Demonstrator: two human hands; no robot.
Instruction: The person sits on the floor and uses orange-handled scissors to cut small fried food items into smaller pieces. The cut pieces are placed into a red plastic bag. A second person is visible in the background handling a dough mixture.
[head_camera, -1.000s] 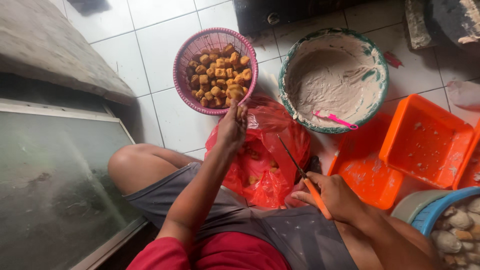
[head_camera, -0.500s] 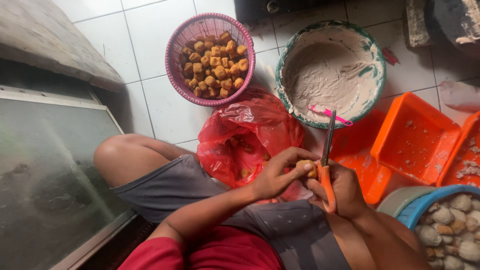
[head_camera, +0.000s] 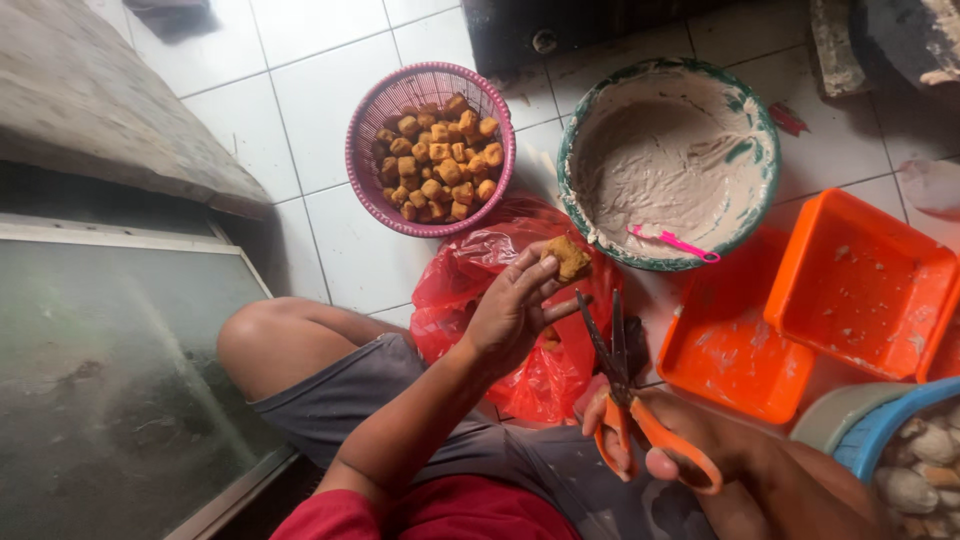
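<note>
Left hand (head_camera: 510, 315) lifted tofu piece (head_camera: 567, 257) clear of scissors (head_camera: 625, 400)

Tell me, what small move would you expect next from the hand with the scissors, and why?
Probably the right hand brings the orange-handled scissors up to the fried tofu puff and snips it. The left hand holds that piece out at its fingertips above the red plastic bag, and the blades stand slightly open, pointing toward it but apart from it, with a gap to close.

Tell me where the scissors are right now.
In the head view, the scissors sit low and right of centre, blades open, held by the right hand just below the red plastic bag.
</note>
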